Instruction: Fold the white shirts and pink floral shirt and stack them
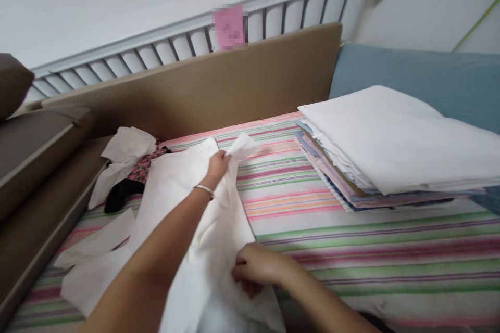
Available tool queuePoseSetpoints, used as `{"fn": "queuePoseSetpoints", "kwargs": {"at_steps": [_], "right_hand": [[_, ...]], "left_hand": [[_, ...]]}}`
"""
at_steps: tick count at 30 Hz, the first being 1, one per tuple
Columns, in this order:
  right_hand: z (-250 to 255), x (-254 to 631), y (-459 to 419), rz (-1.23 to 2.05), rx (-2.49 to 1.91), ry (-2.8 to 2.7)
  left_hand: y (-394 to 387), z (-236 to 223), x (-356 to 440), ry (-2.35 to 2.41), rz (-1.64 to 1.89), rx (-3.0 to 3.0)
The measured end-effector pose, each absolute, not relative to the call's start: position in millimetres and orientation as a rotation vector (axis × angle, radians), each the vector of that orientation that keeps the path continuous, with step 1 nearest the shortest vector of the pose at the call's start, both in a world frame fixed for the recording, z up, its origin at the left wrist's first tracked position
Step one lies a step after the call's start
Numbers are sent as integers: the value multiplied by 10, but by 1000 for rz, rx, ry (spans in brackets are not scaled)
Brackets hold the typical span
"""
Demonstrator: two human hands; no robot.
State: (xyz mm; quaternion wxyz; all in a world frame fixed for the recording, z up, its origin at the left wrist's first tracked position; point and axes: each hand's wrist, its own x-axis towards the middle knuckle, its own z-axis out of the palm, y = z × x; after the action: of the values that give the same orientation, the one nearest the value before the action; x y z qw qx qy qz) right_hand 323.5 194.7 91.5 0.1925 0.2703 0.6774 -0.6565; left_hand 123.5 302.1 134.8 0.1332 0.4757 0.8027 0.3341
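Observation:
A white shirt lies spread on the striped bedsheet, with a sleeve-like flap reaching out to the left. My left hand, with a bracelet at the wrist, is closed on the shirt's far part, where a small fold sticks up past the fingers. Nearer to me, my right hand has its fingers curled in against the same white cloth, pinching it. Between the two hands the fabric is gathered in creases, and its near end runs out of the bottom of the view.
To the right stands a stack of folded clothes, white on top. A small heap with white, black and floral clothing lies at the far left. Brown padded boards and a blue panel border the striped bedsheet.

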Motion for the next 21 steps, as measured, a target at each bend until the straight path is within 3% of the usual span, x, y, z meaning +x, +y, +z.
{"fn": "queuePoseSetpoints", "kwargs": {"at_steps": [5,9,14,21], "right_hand": [[869,3256,1929,-1839,737,1946],[890,3264,1901,-1841,775,1976],[916,3294,1838,-1848,865,2024],[1066,3318,1774,-1755,929,2130]], "left_hand": [[1706,1850,366,2218,1558,1114],[890,1712,-81,1894,2058,518],[683,1435,-339,1904,2126,275],[550,1672,-582,1829,2255,264]]}}
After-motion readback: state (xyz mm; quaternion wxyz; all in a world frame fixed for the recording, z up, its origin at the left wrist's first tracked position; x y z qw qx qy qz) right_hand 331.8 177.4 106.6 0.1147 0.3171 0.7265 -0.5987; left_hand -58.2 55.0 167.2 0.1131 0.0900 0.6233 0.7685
